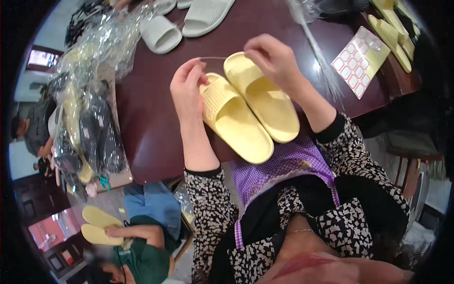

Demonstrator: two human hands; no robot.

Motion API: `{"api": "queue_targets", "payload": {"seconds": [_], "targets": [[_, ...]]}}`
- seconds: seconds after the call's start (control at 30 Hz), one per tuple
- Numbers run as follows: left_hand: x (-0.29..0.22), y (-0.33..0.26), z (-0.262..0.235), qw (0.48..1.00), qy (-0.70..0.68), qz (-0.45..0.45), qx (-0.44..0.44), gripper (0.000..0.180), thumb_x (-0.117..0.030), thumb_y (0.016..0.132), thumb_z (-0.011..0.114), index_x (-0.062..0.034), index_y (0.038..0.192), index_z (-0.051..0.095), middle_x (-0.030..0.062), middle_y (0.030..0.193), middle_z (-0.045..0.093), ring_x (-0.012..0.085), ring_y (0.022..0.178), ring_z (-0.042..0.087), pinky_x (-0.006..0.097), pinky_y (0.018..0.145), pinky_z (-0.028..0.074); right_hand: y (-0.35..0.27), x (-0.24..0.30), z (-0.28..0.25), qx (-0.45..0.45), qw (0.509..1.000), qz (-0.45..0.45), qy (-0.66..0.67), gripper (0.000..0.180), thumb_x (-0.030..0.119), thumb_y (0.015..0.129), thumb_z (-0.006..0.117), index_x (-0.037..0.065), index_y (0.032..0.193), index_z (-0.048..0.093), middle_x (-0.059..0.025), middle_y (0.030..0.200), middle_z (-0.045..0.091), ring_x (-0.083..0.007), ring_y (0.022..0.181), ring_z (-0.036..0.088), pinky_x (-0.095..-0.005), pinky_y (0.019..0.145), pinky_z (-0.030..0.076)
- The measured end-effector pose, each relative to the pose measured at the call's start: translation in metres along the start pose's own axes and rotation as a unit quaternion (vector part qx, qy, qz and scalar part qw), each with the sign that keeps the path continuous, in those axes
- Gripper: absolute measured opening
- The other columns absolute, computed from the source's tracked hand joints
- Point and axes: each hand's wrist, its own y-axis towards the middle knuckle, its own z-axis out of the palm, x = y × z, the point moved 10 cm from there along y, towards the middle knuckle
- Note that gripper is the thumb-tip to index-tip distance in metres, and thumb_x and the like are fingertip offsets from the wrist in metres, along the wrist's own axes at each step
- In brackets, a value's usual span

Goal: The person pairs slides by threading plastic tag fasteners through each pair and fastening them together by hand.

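Observation:
A pair of yellow slippers lies side by side at the table's near edge, toes pointing away from me: a left slipper (241, 128) and a right slipper (279, 111). My left hand (187, 90) is beside the left slipper's toe, its fingers pinched at one end of a thin pale strand (213, 58). This strand runs across to the right slipper's toe. Over that toe, my right hand (273, 57) is closed with fingertips together. What it pinches is hidden.
White slippers (161, 34) stand at the far side of the dark red table (156, 118). Plastic-wrapped slippers (97, 123) pile up at left. A bundle of thin clear strands (316, 49), a label sheet (360, 61) and more yellow slippers (390, 35) are at right. Another person (142, 251) holds yellow slippers, lower left.

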Motion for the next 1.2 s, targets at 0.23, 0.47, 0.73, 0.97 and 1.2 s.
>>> {"api": "queue_targets", "payload": {"seconds": [0.23, 0.47, 0.73, 0.97, 1.2], "targets": [[-0.008, -0.003, -0.026, 0.987, 0.043, 0.025, -0.154, 0.025, -0.002, 0.083, 0.055, 0.0017, 0.108, 0.054, 0.0075, 0.094, 0.060, 0.0111, 0.065, 0.055, 0.021, 0.056, 0.046, -0.072, -0.016, 0.016, 0.238, 0.955, 0.150, -0.091, 0.023, 0.025, 0.080, 0.062, 0.002, 0.082, 0.064, -0.0147, 0.075, 0.063, -0.0273, 0.070, 0.063, -0.0340, 0.061, 0.050], [0.001, -0.002, -0.033, 0.982, 0.047, 0.008, -0.183, 0.022, -0.004, 0.085, 0.054, -0.0011, 0.107, 0.053, 0.0073, 0.090, 0.061, 0.0109, 0.063, 0.054, 0.022, 0.053, 0.042, -0.072, -0.029, 0.051, 0.319, 0.918, 0.159, -0.174, 0.035, 0.031, 0.080, 0.058, -0.003, 0.073, 0.060, -0.0165, 0.063, 0.060, -0.0312, 0.061, 0.061, -0.0398, 0.061, 0.049], [0.003, -0.001, -0.048, 0.982, 0.055, 0.029, -0.180, 0.022, -0.005, 0.085, 0.053, -0.0011, 0.107, 0.053, 0.0060, 0.086, 0.060, 0.0096, 0.062, 0.051, 0.019, 0.050, 0.039, -0.063, -0.027, -0.018, 0.169, 0.968, 0.099, -0.154, 0.026, 0.022, 0.079, 0.055, -0.001, 0.068, 0.057, -0.0174, 0.061, 0.059, -0.0316, 0.057, 0.059, -0.0403, 0.057, 0.047], [0.019, 0.008, -0.054, 0.988, 0.040, 0.010, -0.150, 0.026, -0.006, 0.084, 0.055, -0.0005, 0.110, 0.052, 0.0068, 0.087, 0.060, 0.0109, 0.064, 0.052, 0.022, 0.052, 0.040, 0.012, -0.056, -0.178, 0.086, 0.956, 0.052, -0.275, 0.019, 0.022, 0.076, 0.058, 0.003, 0.074, 0.063, -0.0163, 0.078, 0.062, -0.0261, 0.068, 0.060, -0.0397, 0.065, 0.048], [0.029, 0.024, -0.048, 0.989, 0.046, 0.002, -0.140, 0.025, -0.005, 0.084, 0.056, 0.0007, 0.108, 0.052, 0.0072, 0.086, 0.061, 0.0103, 0.061, 0.052, 0.021, 0.050, 0.041, 0.089, -0.111, -0.469, -0.282, 0.925, 0.198, -0.162, 0.017, 0.009, 0.083, 0.053, 0.001, 0.094, 0.062, -0.0088, 0.081, 0.062, -0.0168, 0.064, 0.056, -0.0304, 0.056, 0.045]]}}
